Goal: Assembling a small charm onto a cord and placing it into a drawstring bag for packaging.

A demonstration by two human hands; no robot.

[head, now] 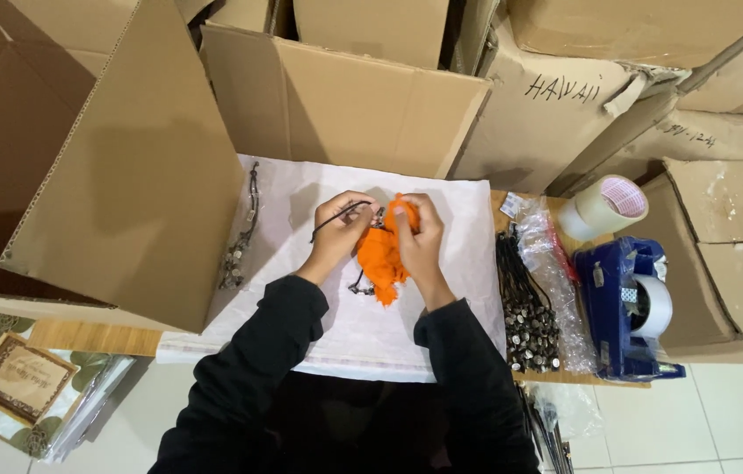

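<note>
Head view looks down on our two hands, which meet over a white sheet (442,316) spread on a low wooden table (82,336). Our left hand (339,230) has its fingers curled in, and it pinches a thin black cord (336,218) that arcs out to the left of the hand. Our right hand (418,237) has its fingers pressed together around the top of an orange cloth (380,259). The cloth hangs down between both hands, and its lower end is just above the sheet. Small metal pieces show between the hands near the cloth, but we cannot tell their exact shape. Both arms wear black sleeves.

On the left part of the sheet lies one more cord with beads (241,237), well apart from our hands. On the right side, beside the sheet, there is a bundle of black cords with metal ends (525,307), and a clear plastic bag (556,281) lies next to it. Further right stand a blue tape dispenser (622,307) and a roll of clear tape (604,206). Brown cardboard boxes (345,96) surround the table.
</note>
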